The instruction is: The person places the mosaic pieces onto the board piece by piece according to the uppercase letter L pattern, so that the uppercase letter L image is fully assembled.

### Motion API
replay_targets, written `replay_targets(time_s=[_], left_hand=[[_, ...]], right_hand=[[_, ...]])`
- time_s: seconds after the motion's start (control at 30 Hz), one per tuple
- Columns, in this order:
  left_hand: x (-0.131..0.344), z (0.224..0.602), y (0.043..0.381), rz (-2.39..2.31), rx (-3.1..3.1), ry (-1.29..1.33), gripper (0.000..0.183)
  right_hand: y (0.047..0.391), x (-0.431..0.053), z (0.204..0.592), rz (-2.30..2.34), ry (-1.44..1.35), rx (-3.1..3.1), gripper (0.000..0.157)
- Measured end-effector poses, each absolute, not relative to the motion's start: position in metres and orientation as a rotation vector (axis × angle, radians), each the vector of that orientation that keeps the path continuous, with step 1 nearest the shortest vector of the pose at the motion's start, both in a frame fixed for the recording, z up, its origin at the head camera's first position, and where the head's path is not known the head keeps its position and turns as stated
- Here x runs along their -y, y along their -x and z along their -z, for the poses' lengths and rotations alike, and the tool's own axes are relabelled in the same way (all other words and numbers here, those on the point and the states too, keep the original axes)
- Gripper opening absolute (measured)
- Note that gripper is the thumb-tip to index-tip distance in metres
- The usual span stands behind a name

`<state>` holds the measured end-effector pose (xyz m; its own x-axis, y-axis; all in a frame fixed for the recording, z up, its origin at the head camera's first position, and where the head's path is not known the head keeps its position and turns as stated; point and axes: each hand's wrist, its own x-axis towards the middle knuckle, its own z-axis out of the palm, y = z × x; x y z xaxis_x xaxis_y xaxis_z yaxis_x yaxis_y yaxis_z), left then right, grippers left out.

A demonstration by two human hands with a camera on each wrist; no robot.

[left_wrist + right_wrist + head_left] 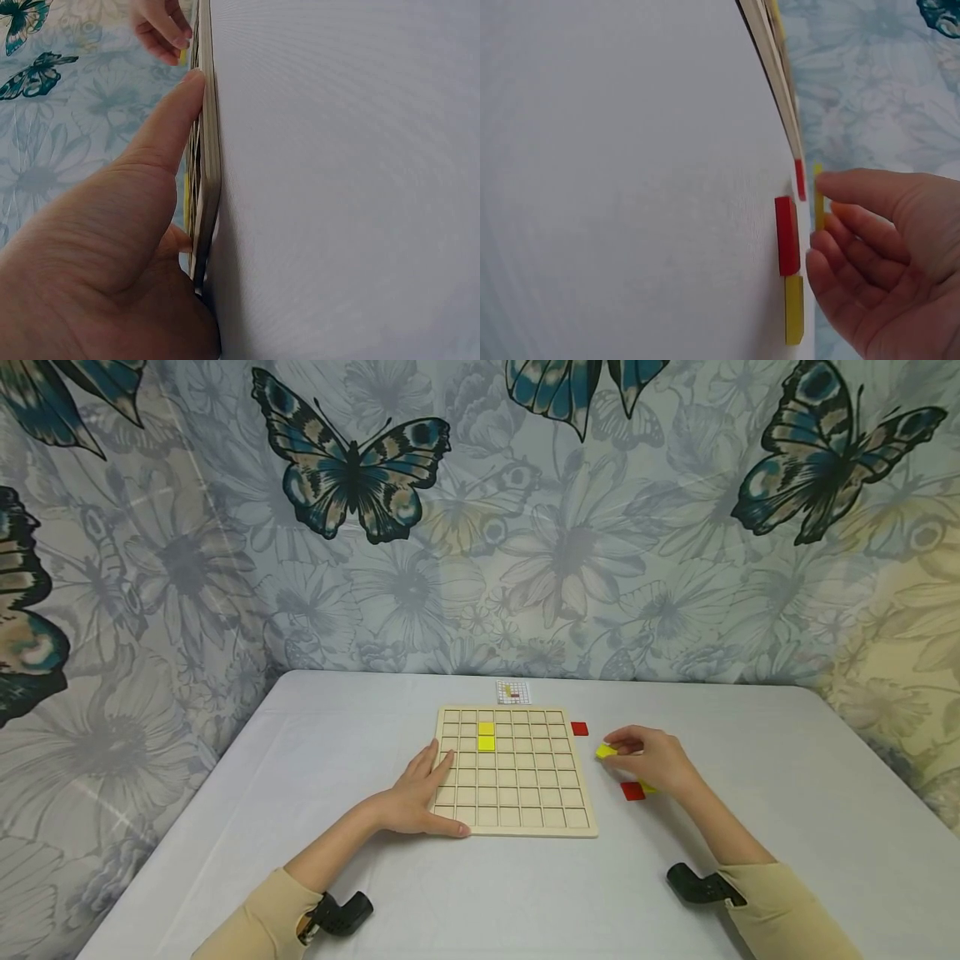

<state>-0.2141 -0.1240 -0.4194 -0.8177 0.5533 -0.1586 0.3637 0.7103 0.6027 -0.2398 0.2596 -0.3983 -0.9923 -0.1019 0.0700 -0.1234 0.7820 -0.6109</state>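
Note:
A pale wooden grid board lies on the table, with two yellow square tiles set one below the other in its upper part. My left hand rests at the board's near left corner, fingers spread over the left edge and thumb along the front edge. To the right of the board, my right hand pinches a yellow tile between thumb and fingers. In the right wrist view that yellow tile shows edge-on. Below this hand lie a red tile and another yellow tile, side by side.
Another red tile lies beside the board's upper right edge. Behind the board is a small printed card with a coloured grid pattern. A white cloth covers the table, and butterfly-patterned fabric hangs behind it.

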Motion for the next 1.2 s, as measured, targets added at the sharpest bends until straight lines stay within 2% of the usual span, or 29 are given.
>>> replay_targets(time_s=[1.2], left_hand=[[0.122, 0.416, 0.212, -0.830, -2.585, -0.701, 0.117]], right_hand=[[0.233, -0.201, 0.395, -1.185, -0.465, 2.910, 0.030]])
